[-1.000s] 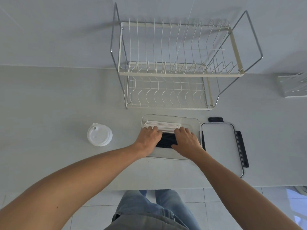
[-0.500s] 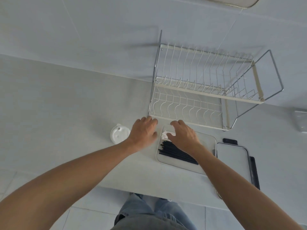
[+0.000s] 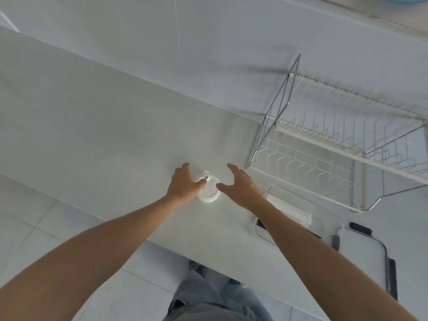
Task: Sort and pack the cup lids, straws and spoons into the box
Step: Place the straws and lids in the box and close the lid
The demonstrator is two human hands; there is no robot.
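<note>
A: Where's the lid stack (image 3: pixel 207 190)?

B: On the counter (image 3: pixel 111 126), w/ the spout nub on its far side. It sits between both hands, well left of the clear box (image 3: pixel 328 218).

A: Best way to lift it?

B: Imo close in from both sides at once, low on the rim, so the stack comes up as one and nothing slides off. Squeeze gently; thin plastic will likely flex. Then carry it level to the box.

A: Grip rn?

B: Left hand (image 3: pixel 183 185) is spread flat, fingertips touching the stack's left edge, thumb tip on top near the nub. It isn't wrapped around anything yet. Right hand (image 3: pixel 240 186) is wide open, thumb and fingers apart, just beside the stack's right edge. It looks not quite touching, holds nothing.

A: Box contents?

B: White wrapped straws (image 3: pixel 289 210) inside, plus sth dark mostly hidden under the right forearm. Box lid (image 3: pixel 361 256) lies to its right, dish rack (image 3: pixel 335 144) behind.
</note>
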